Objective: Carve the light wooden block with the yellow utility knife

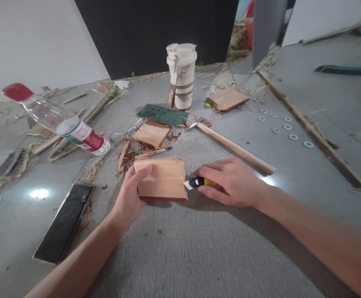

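Note:
My left hand (130, 192) grips a pale wooden block (161, 180) by its left side, with the thumb across its top face. The block's front edge is reddish brown. In my right hand (230, 182) is a yellow and black utility knife (200, 182), its blade pointing left at the block's right edge. Whether the blade touches the wood I cannot tell. Just beyond the block lie a pencil (155, 152), brown shavings (127, 159) and another wooden piece (151, 133). A hammer (233, 147) rests past my right hand.
A patterned white cup (185, 78) stands behind a green sheet (163, 114). To the left are a red-capped plastic bottle (65, 124) and a black phone (64, 223). Several metal washers (287, 127) lie at the right beside a long wooden strip (310, 124). Another wooden piece (228, 99) sits behind the hammer.

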Demonstrator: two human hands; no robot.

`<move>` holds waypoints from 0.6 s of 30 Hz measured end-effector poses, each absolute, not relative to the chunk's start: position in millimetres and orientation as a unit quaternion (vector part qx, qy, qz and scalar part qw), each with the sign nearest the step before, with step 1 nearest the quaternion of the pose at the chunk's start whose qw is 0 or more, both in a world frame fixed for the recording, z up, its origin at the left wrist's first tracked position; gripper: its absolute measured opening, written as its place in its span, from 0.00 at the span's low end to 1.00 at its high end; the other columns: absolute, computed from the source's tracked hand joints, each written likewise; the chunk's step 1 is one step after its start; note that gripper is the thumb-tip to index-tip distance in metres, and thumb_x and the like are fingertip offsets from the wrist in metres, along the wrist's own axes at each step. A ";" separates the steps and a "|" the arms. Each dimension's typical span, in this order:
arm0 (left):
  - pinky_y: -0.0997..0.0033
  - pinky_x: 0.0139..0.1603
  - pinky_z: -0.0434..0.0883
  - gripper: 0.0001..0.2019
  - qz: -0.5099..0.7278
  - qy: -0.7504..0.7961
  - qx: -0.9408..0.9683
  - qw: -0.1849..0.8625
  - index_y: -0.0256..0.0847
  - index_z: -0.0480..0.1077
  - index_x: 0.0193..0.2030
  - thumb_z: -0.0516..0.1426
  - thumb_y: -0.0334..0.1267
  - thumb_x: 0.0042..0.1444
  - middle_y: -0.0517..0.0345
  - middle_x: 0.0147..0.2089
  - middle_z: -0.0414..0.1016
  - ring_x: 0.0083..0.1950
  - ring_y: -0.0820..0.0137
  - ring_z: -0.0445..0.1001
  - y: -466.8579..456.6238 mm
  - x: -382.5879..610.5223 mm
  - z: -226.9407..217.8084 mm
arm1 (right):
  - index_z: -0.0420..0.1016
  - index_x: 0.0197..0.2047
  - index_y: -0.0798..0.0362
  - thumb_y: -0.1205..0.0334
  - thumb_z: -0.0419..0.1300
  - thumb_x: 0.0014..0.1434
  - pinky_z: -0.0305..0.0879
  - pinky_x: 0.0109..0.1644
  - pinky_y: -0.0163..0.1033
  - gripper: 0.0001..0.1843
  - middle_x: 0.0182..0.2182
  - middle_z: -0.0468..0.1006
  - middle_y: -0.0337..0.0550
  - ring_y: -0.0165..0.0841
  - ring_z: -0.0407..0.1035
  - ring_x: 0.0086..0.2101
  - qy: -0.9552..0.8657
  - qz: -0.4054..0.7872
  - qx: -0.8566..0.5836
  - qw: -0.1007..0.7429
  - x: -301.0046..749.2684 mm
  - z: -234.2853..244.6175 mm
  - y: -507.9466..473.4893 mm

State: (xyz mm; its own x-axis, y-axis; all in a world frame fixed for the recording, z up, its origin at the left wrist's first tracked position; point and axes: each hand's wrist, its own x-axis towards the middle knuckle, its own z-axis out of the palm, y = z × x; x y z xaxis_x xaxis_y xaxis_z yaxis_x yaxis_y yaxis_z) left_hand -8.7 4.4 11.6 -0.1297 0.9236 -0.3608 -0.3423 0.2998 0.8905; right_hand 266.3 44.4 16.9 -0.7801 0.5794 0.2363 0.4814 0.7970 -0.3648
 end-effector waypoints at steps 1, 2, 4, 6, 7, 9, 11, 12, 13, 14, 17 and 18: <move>0.70 0.28 0.77 0.25 0.525 0.538 0.270 0.602 0.46 0.72 0.52 0.72 0.48 0.50 0.57 0.46 0.79 0.41 0.59 0.82 4.4 -8.6 11.6 | 0.75 0.44 0.54 0.42 0.46 0.78 0.50 0.33 0.40 0.27 0.31 0.79 0.42 0.31 0.68 0.27 -0.933 0.143 -0.282 0.170 266.3 16.7 44.4; 0.71 0.28 0.77 0.25 0.524 0.540 0.269 0.601 0.46 0.72 0.52 0.72 0.49 0.50 0.57 0.45 0.79 0.41 0.59 0.82 4.4 -8.4 11.7 | 0.75 0.44 0.54 0.42 0.45 0.78 0.50 0.33 0.40 0.27 0.31 0.79 0.42 0.31 0.68 0.27 -0.934 0.144 -0.281 0.170 266.3 16.5 44.4; 0.72 0.28 0.75 0.25 0.523 0.542 0.269 0.601 0.46 0.72 0.50 0.72 0.49 0.49 0.58 0.44 0.79 0.40 0.61 0.81 4.4 -8.3 11.9 | 0.75 0.44 0.53 0.42 0.45 0.78 0.50 0.33 0.40 0.27 0.31 0.79 0.42 0.31 0.68 0.28 -0.934 0.145 -0.280 0.169 266.1 16.5 44.4; 0.73 0.29 0.75 0.25 0.526 0.536 0.272 0.603 0.46 0.72 0.51 0.72 0.48 0.49 0.59 0.44 0.79 0.40 0.62 0.81 4.3 -8.5 11.9 | 0.75 0.44 0.53 0.42 0.45 0.78 0.50 0.33 0.40 0.27 0.32 0.79 0.42 0.31 0.68 0.28 -0.934 0.143 -0.280 0.170 265.9 17.0 44.4; 0.73 0.30 0.75 0.25 0.528 0.533 0.269 0.604 0.46 0.72 0.51 0.72 0.48 0.49 0.60 0.45 0.79 0.41 0.63 0.81 4.3 -8.8 11.8 | 0.75 0.44 0.53 0.42 0.45 0.79 0.50 0.34 0.40 0.27 0.32 0.80 0.42 0.31 0.68 0.28 -0.934 0.140 -0.279 0.172 265.7 17.5 44.4; 0.72 0.30 0.75 0.25 0.535 0.533 0.257 0.603 0.46 0.72 0.52 0.71 0.49 0.50 0.59 0.44 0.79 0.40 0.63 0.81 4.2 -9.4 11.4 | 0.75 0.45 0.53 0.43 0.44 0.79 0.49 0.33 0.40 0.27 0.33 0.81 0.43 0.32 0.69 0.28 -0.934 0.130 -0.281 0.176 265.8 18.5 44.5; 0.72 0.30 0.74 0.26 0.545 0.541 0.244 0.592 0.46 0.73 0.51 0.71 0.53 0.50 0.58 0.42 0.80 0.39 0.62 0.81 4.0 -9.6 11.0 | 0.76 0.45 0.54 0.45 0.45 0.79 0.48 0.32 0.40 0.26 0.31 0.80 0.43 0.32 0.69 0.28 -0.930 0.114 -0.298 0.180 266.3 19.1 45.0; 0.71 0.30 0.74 0.26 0.550 0.545 0.243 0.584 0.45 0.73 0.50 0.70 0.55 0.49 0.57 0.41 0.80 0.39 0.62 0.81 3.8 -9.5 10.7 | 0.76 0.45 0.54 0.46 0.45 0.79 0.47 0.32 0.40 0.25 0.30 0.80 0.43 0.32 0.68 0.27 -0.926 0.105 -0.312 0.184 266.7 19.1 45.3; 0.71 0.30 0.74 0.26 0.554 0.548 0.245 0.577 0.45 0.73 0.50 0.70 0.56 0.49 0.57 0.41 0.80 0.39 0.62 0.80 3.6 -9.3 10.4 | 0.76 0.44 0.54 0.47 0.46 0.79 0.47 0.31 0.40 0.25 0.29 0.80 0.43 0.32 0.68 0.26 -0.921 0.095 -0.326 0.190 267.2 18.9 45.6; 0.71 0.30 0.74 0.26 0.555 0.548 0.250 0.573 0.46 0.73 0.49 0.70 0.56 0.49 0.56 0.41 0.80 0.39 0.62 0.80 3.3 -9.1 10.1 | 0.77 0.45 0.54 0.48 0.46 0.79 0.47 0.31 0.40 0.24 0.29 0.80 0.43 0.33 0.68 0.26 -0.916 0.086 -0.338 0.199 267.7 18.6 45.8; 0.71 0.30 0.75 0.25 0.554 0.547 0.259 0.572 0.48 0.73 0.49 0.71 0.56 0.49 0.57 0.43 0.81 0.39 0.62 0.81 2.0 -8.7 8.9 | 0.76 0.45 0.54 0.49 0.47 0.78 0.49 0.32 0.40 0.22 0.30 0.80 0.43 0.33 0.70 0.27 -0.909 0.072 -0.345 0.225 268.7 17.5 45.6; 0.71 0.30 0.75 0.25 0.554 0.549 0.257 0.570 0.48 0.73 0.49 0.71 0.56 0.49 0.57 0.43 0.81 0.38 0.62 0.81 1.5 -8.8 8.5 | 0.76 0.45 0.54 0.50 0.48 0.78 0.50 0.32 0.40 0.21 0.29 0.80 0.43 0.33 0.70 0.28 -0.909 0.071 -0.339 0.230 268.7 17.4 45.3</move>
